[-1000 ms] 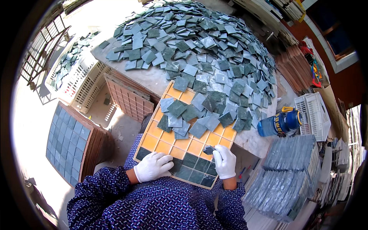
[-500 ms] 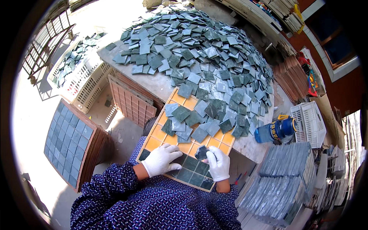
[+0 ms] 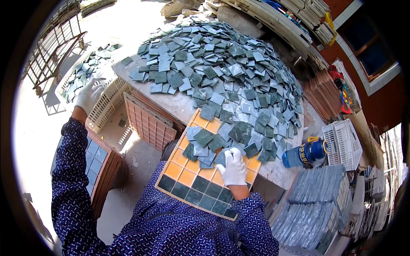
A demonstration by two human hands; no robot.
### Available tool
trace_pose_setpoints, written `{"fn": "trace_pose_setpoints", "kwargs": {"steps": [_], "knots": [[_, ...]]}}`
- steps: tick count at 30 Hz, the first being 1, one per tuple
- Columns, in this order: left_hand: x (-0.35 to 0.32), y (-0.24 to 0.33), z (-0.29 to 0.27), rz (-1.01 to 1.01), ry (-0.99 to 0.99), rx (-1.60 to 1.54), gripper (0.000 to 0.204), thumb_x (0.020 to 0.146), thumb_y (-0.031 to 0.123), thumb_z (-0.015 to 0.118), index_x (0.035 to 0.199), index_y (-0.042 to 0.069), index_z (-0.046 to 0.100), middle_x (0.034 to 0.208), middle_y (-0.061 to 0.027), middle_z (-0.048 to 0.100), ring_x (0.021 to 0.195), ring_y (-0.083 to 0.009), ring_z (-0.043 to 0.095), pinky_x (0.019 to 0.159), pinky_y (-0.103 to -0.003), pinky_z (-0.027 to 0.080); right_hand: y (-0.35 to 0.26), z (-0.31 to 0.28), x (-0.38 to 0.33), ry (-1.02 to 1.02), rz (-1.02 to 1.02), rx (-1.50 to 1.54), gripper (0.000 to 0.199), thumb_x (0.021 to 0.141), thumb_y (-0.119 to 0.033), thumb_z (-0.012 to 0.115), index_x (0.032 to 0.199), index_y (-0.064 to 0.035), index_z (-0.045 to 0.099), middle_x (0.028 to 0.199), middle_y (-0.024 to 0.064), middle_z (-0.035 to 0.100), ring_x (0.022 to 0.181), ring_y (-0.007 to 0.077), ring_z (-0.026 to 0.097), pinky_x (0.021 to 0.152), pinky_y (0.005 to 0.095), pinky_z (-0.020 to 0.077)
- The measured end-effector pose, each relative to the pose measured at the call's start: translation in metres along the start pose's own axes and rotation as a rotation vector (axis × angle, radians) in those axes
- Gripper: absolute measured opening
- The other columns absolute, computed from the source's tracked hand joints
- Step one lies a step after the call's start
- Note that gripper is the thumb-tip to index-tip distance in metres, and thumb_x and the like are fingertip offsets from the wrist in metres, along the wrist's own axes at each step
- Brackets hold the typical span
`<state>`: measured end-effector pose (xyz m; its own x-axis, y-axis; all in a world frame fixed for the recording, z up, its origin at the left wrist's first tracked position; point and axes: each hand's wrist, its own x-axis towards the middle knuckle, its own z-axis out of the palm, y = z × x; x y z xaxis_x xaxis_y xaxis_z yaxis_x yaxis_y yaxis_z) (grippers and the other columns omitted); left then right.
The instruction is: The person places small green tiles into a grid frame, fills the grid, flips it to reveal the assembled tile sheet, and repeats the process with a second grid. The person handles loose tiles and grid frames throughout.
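Note:
My left hand (image 3: 89, 97), in a white glove, reaches out over the near end of a white plastic crate (image 3: 101, 110) of tiles. Its fingers are apart; a thin dark edge, perhaps a tile, shows just beyond the fingertips. Over the gridded tray (image 3: 185, 177) on my lap, my gloved right hand (image 3: 235, 168) has its fingers bent and closed on a grey-green stone tile (image 3: 220, 159). Dark tiles (image 3: 200, 183) fill cells along the tray's near side, while orange cells show beyond them. Several loose tiles (image 3: 204, 137) lie across its far part.
A large heap of tiles (image 3: 205, 64) covers the table ahead. Stacked trays (image 3: 109, 179) stand at my left, with gridded boards (image 3: 147, 123) leaning by the table. To the right are a blue bottle (image 3: 301, 155), a white basket (image 3: 348, 141) and stacked tile sheets (image 3: 316, 187).
My left hand has left the tray and swung far left to the crate. My right hand has moved forward to the loose tiles; the dark piece it held is gone from it.

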<state>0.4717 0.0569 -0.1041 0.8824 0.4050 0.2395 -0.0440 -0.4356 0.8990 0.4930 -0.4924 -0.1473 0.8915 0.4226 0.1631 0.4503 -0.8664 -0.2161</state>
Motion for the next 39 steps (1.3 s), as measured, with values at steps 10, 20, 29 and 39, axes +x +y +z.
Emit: {"fn": "trace_pose_setpoints", "kwargs": {"steps": [10, 20, 29, 39], "knots": [[-0.119, 0.114, 0.220, 0.298, -0.571, 0.117, 0.030, 0.082, 0.015, 0.067, 0.111, 0.009, 0.062, 0.105, -0.0099, 0.062, 0.091, -0.0246, 0.063, 0.078, -0.033, 0.052, 0.072, -0.035, -0.044, -0.329, 0.434, 1.288, 0.042, 0.092, -0.027, 0.051, 0.122, 0.0022, 0.052, 0.093, 0.0098, 0.064, 0.071, 0.0144, 0.062, 0.062, 0.0284, 0.0500], [-0.136, 0.151, 0.371, 0.747, -0.661, 0.512, 0.052, 0.065, 0.018, 0.076, 0.111, 0.010, 0.053, 0.115, -0.0078, 0.049, 0.093, -0.0272, 0.057, 0.075, -0.037, 0.052, 0.071, -0.026, -0.059, -0.161, 0.175, 0.398, 0.020, 0.087, -0.018, 0.058, 0.103, -0.0075, 0.064, 0.092, 0.0133, 0.065, 0.077, 0.0278, 0.064, 0.069, 0.0367, 0.0506], [-0.145, 0.149, 0.366, 0.737, -0.638, 0.397, 0.048, 0.066, 0.013, 0.074, 0.109, 0.006, 0.054, 0.110, -0.0110, 0.052, 0.094, -0.0296, 0.056, 0.081, -0.040, 0.049, 0.064, -0.024, -0.078, -0.175, -0.055, 0.128, 0.031, 0.079, -0.022, 0.068, 0.108, -0.0113, 0.060, 0.109, 0.0078, 0.057, 0.089, 0.0272, 0.063, 0.072, 0.0382, 0.0521], [-0.188, 0.130, 0.278, 0.149, -0.743, 0.212, 0.050, 0.071, 0.015, 0.072, 0.116, 0.001, 0.055, 0.107, -0.0170, 0.056, 0.102, -0.0353, 0.055, 0.087, -0.040, 0.047, 0.044, -0.001, -0.008, 0.126, -0.008, 0.158, 0.060, 0.070, -0.027, 0.078, 0.121, -0.0074, 0.052, 0.119, 0.0127, 0.054, 0.105, 0.0289, 0.057, 0.083, 0.0405, 0.0496]]}}
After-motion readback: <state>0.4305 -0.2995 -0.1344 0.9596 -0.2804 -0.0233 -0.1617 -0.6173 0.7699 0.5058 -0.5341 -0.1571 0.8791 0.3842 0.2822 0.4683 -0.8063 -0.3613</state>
